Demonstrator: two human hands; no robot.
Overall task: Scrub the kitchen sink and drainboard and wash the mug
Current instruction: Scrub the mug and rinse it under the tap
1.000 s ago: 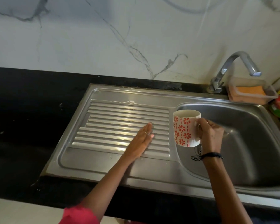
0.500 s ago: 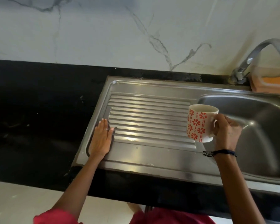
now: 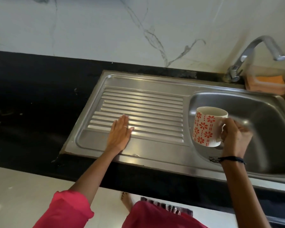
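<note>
While the mug (image 3: 208, 127) is held upright by its handle in the curled fingers of the right hand (image 3: 236, 137), it hangs above the near left corner of the sink bowl (image 3: 262, 129), just past the bowl's left rim. The mug is white, printed with red flowers and rows of red dots and bars on the side facing away from the grip, and its inside is seen as plain and pale; whether anything lies in it cannot be told. A dark thread band (image 3: 229, 159) is worn at the wrist just below the grip.

Well to the left of the grip, the left hand (image 3: 120, 134) is laid flat, fingers straight and together, on the ribbed drainboard (image 3: 146, 109), near its front left corner; a ring is seen on one finger.

Beyond the grip and to its right, a clear tub (image 3: 268, 86) is set on the back ledge, with an orange sponge (image 3: 268, 79) in it. The curved tap (image 3: 253, 53) stands just beside the tub, its spout reaching over the bowl.

The bowl below and to the right of the grip is seen as bare steel. Black counter (image 3: 31, 104) runs to the left of the drainboard, and a marbled wall (image 3: 122, 30) closes the back edge.
</note>
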